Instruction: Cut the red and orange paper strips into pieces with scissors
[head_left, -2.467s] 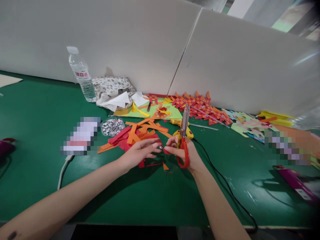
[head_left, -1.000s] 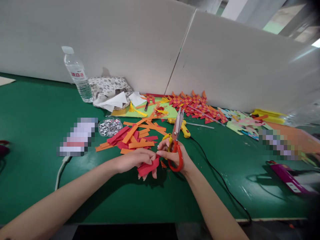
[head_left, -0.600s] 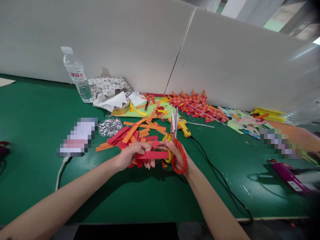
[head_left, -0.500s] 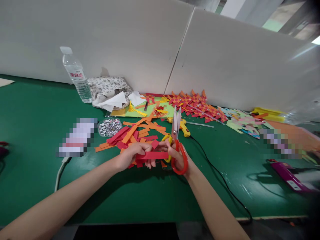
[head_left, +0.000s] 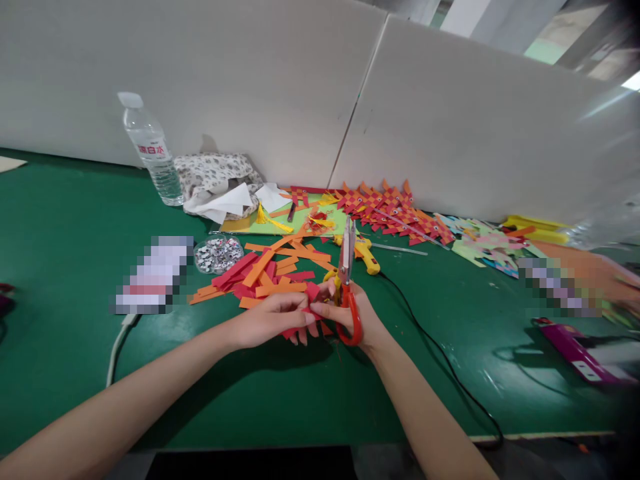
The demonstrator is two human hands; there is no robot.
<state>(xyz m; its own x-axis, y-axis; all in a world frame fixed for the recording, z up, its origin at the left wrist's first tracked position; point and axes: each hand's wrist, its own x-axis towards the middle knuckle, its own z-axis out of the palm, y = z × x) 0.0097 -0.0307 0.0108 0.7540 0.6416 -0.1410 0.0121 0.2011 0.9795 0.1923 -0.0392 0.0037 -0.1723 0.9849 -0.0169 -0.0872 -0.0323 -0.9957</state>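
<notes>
My left hand (head_left: pixel 273 320) is closed, pinching a red paper strip (head_left: pixel 313 291) that is mostly hidden by the fingers. Close against it, the thumb of my right hand (head_left: pixel 361 319) presses on the same strip. Hooked on my right hand is a pair of scissors (head_left: pixel 347 257), blades pointing up and away, with one red and one yellow handle loop. Beneath and beyond both hands lies a loose heap of red and orange paper strips (head_left: pixel 280 267).
Behind the heap are a yellow glue gun (head_left: pixel 367 255) with a black cord, a tub of googly eyes (head_left: pixel 219 255) and woven paper fish (head_left: pixel 395 210). To the left stand a water bottle (head_left: pixel 153 153) and a blurred phone (head_left: pixel 155 273). A purple power strip (head_left: pixel 565 347) lies right.
My hands have come together, and the strip that stretched flat between them is now bunched in the fingers. The scissors have shifted slightly left, their blades seen more edge-on.
</notes>
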